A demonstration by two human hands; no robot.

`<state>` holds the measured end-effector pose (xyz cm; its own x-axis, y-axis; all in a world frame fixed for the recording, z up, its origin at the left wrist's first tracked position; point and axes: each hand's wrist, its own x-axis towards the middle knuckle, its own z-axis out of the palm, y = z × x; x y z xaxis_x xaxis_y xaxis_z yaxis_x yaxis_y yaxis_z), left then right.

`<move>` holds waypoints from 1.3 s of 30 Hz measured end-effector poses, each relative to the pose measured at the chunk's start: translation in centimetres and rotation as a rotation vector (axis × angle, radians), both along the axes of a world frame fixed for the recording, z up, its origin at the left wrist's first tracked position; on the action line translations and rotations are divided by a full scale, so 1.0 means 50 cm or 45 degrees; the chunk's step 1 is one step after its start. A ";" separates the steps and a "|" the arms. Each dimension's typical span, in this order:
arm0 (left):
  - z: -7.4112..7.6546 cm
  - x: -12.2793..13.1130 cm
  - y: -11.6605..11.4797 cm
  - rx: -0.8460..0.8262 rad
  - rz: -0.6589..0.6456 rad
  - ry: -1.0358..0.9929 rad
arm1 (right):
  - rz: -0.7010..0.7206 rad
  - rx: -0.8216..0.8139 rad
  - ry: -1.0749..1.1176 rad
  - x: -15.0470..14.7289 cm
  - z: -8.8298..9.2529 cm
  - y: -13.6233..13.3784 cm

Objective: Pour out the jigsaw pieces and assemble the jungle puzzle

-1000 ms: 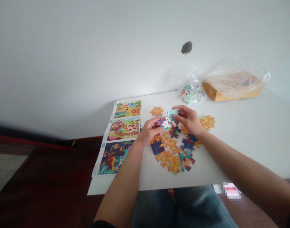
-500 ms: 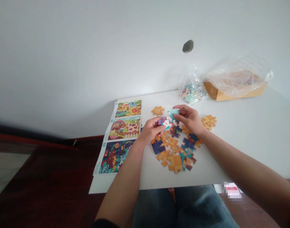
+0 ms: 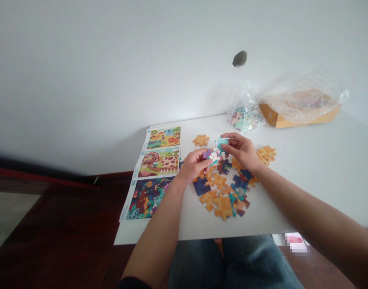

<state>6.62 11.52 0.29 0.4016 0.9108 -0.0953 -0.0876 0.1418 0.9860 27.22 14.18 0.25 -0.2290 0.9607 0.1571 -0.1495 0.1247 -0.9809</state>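
Note:
My left hand (image 3: 193,165) is closed on a purple and white jigsaw piece (image 3: 213,156) that shows a white rabbit's face. Between the thumb and fingers of my right hand (image 3: 238,148) is a light-blue jigsaw piece (image 3: 222,143) with white ear shapes. The two pieces meet edge to edge or nearly so; I cannot tell whether they are locked together. Beneath both hands lies a loose heap of jigsaw pieces (image 3: 222,205), some with orange backs up and others showing dark blue and teal print. My hands hide part of the heap.
On the left lies a sheet with three printed pictures (image 3: 158,162). A clear bag of pieces (image 3: 246,117) and an orange box (image 3: 307,119) under plastic wrap stand at the back. Single orange pieces (image 3: 201,139) lie apart on the white table (image 3: 307,180).
My hands hold the same two pieces in almost the same pose. The whole view has shifted very slightly; nothing was picked up or let go.

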 end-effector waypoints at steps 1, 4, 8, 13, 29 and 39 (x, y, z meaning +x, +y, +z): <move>-0.001 0.003 -0.001 -0.005 -0.013 -0.001 | -0.002 0.007 -0.005 0.000 0.000 0.000; -0.004 0.011 -0.004 -0.019 -0.052 0.031 | -0.013 0.023 -0.036 0.001 0.002 -0.002; -0.008 0.013 -0.005 0.008 -0.062 0.074 | -0.016 0.019 -0.062 0.001 0.005 -0.005; -0.008 0.012 -0.003 0.044 -0.061 0.075 | 0.001 0.007 -0.043 -0.001 0.002 -0.006; -0.009 0.019 -0.002 0.092 0.060 0.105 | 0.022 -0.041 -0.035 -0.009 0.001 -0.011; 0.029 -0.020 -0.001 -0.009 0.162 0.047 | -0.014 -0.017 -0.057 -0.017 -0.005 -0.009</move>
<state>5.62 11.49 1.73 0.2788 0.9535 -0.1143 -0.0693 0.1387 0.9879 26.35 13.75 -0.03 -0.2250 0.9652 0.1336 -0.1038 0.1126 -0.9882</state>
